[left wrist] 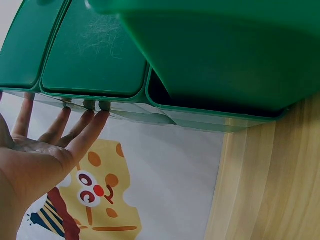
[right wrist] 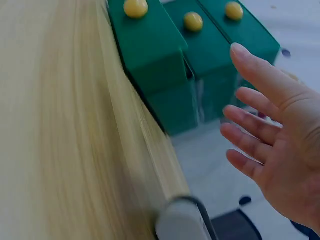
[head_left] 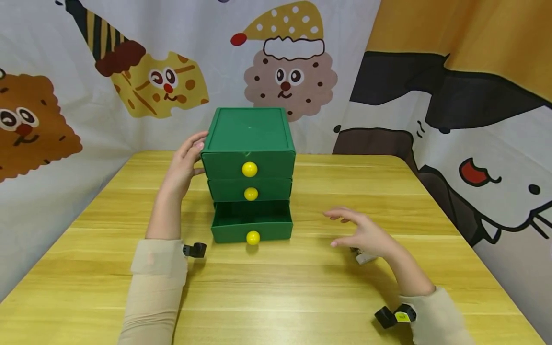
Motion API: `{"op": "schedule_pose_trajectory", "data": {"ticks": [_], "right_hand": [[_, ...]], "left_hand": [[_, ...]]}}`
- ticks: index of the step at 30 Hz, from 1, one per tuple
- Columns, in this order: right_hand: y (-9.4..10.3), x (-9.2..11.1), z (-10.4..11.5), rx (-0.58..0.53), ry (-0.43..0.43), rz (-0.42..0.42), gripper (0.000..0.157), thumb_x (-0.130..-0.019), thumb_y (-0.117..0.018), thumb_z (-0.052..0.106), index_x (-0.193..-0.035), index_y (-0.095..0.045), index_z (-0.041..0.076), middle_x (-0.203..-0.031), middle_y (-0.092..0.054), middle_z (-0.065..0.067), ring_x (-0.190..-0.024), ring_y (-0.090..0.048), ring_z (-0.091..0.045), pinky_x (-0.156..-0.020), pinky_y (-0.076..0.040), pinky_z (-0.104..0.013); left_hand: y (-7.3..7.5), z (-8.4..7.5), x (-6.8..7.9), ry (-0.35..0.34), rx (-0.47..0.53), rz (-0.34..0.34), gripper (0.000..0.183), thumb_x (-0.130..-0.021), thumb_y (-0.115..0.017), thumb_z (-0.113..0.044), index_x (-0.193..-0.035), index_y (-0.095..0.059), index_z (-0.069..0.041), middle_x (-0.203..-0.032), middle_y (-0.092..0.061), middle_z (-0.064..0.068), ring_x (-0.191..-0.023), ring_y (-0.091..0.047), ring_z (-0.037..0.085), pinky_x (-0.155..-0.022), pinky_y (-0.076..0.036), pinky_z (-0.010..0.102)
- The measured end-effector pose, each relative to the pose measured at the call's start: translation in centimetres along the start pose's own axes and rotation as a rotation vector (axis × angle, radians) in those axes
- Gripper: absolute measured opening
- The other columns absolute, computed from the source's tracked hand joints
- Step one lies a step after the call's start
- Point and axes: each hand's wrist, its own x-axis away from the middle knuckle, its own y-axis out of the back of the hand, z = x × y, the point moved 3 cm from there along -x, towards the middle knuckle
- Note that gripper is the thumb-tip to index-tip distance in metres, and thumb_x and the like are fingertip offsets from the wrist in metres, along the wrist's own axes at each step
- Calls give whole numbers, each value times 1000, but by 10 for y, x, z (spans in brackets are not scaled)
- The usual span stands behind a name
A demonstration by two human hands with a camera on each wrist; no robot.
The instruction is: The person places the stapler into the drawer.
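A green three-drawer cabinet with round yellow knobs stands on the table. Its bottom drawer is pulled out, and its visible interior shows nothing inside; the upper two drawers are closed. My left hand rests against the cabinet's left side, and the left wrist view shows its extended fingers touching the side wall. To the right of the cabinet, my right hand hovers with fingers spread and nothing held. Below it lies a small whitish object, mostly hidden by the hand, its kind unclear.
The wooden table extends around the cabinet. Behind it hangs a curtain printed with cartoon figures. A blurred pale rounded thing with a dark rim shows at the bottom of the right wrist view.
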Motion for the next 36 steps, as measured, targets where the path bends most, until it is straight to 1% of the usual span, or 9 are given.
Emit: {"op": "schedule_pose_trajectory", "data": {"ticks": [4, 8, 11, 15, 19, 22, 28, 32, 36], "right_hand": [[11, 11, -12, 9, -4, 30, 64, -76, -81, 12, -134, -54, 10, -132, -54, -7, -117, -49, -25, -95, -39, -44], [20, 23, -24, -7, -23, 63, 65, -76, -81, 8, -134, -53, 6, -132, -54, -11, -119, -48, -22, -95, -39, -37], [25, 32, -33, -16, -40, 88, 64, -77, -80, 9, -134, -53, 2, -131, -54, -12, -118, -48, -18, -94, -39, -35], [29, 41, -45, -22, -83, 115, 63, -77, -81, 14, -133, -54, 4, -131, -54, -12, -118, -48, -16, -93, -40, -40], [32, 47, -52, -19, -117, 139, 63, -76, -82, 18, -132, -55, 5, -131, -55, -10, -114, -50, -22, -90, -40, -45], [33, 51, -56, -13, -119, 162, 61, -77, -82, 19, -130, -56, 3, -129, -55, -11, -111, -50, -23, -85, -39, -42], [34, 59, -63, -80, -108, 244, 58, -79, -79, 17, -130, -56, 3, -130, -53, -14, -113, -49, -10, -90, -38, -32], [32, 61, -66, -126, -73, 275, 54, -81, -77, 14, -129, -57, 2, -127, -55, -15, -108, -52, -14, -87, -39, -24], [31, 62, -68, -129, -78, 267, 49, -82, -76, 15, -127, -59, 5, -124, -57, -12, -105, -54, -14, -86, -41, -24]], "left_hand": [[0, 1, 0, -1, -1, 0, 50, -100, -45, -43, -145, -40, -23, -149, -35, 3, -130, -38, 30, -97, -36, 57], [-1, 1, -1, -6, -4, 4, 48, -101, -45, -41, -146, -40, -22, -149, -35, 4, -130, -38, 31, -96, -36, 58], [-2, 1, -1, -10, -3, 6, 48, -101, -44, -40, -146, -40, -22, -149, -35, 4, -129, -38, 31, -96, -36, 58], [-2, 1, -1, -13, -4, 7, 47, -101, -44, -39, -145, -40, -22, -149, -35, 4, -129, -38, 31, -96, -35, 58], [-2, 0, -1, -12, -6, 5, 48, -101, -44, -40, -145, -40, -22, -149, -34, 4, -130, -38, 31, -96, -35, 58], [-2, 0, 0, -9, -7, 2, 48, -101, -44, -41, -145, -40, -23, -149, -34, 4, -130, -38, 31, -96, -35, 58], [-2, 0, 0, -11, -8, 4, 49, -101, -44, -41, -146, -40, -22, -149, -34, 4, -130, -38, 31, -96, -35, 58], [-1, -1, 0, -8, -9, 1, 49, -101, -44, -42, -146, -40, -23, -149, -34, 4, -129, -38, 32, -96, -36, 58], [-1, -1, 1, -3, -17, 0, 49, -101, -44, -43, -146, -39, -24, -150, -34, 3, -129, -38, 31, -96, -36, 57]]}}
